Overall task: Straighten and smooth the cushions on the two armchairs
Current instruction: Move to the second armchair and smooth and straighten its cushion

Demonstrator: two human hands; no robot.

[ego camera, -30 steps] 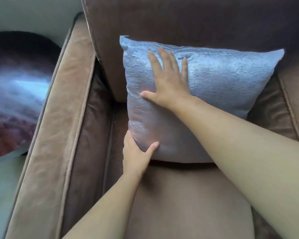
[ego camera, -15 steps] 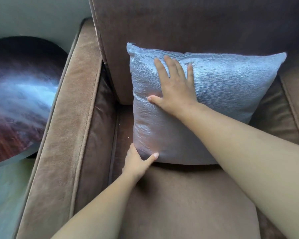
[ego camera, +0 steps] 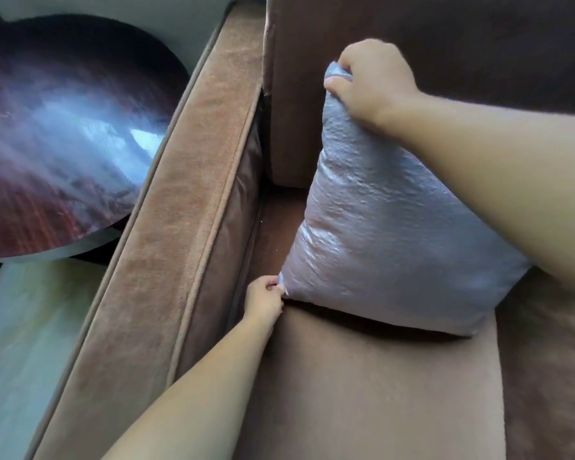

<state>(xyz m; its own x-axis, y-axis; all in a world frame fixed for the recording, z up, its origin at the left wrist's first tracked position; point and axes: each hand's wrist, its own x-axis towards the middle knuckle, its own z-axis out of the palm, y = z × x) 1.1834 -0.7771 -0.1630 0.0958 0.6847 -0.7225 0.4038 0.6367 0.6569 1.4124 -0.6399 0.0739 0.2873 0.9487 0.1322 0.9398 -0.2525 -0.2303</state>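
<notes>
The head view looks down into 1 brown velvety upholstered armchair, its wide padded armrest running diagonally from the lower left up to the top centre. On the seat stands 1 square silvery-blue cushion with a shiny ribbed fabric, tilted so that it leans back toward the dark brown back cushion of the chair, its lower edge resting on the flat brown seat cushion.

The right hand is curled closed around the cushion's upper left corner, fingers wrapped over the top and thumb pressed on the front face, bunching the fabric there. The right forearm crosses in front of the cushion's upper right part and hides that corner.

The left hand is closed in a pinch on the cushion's lower left corner, fingertips gripping the fabric point just above the seat cushion, close beside the inner wall of the armrest. The left forearm reaches up from the bottom edge of the picture.

The cushion's surface shows light wrinkles and glossy highlights. Beyond the armrest, at the left, stands 1 round dark reddish-brown glossy wooden table over a pale floor.
</notes>
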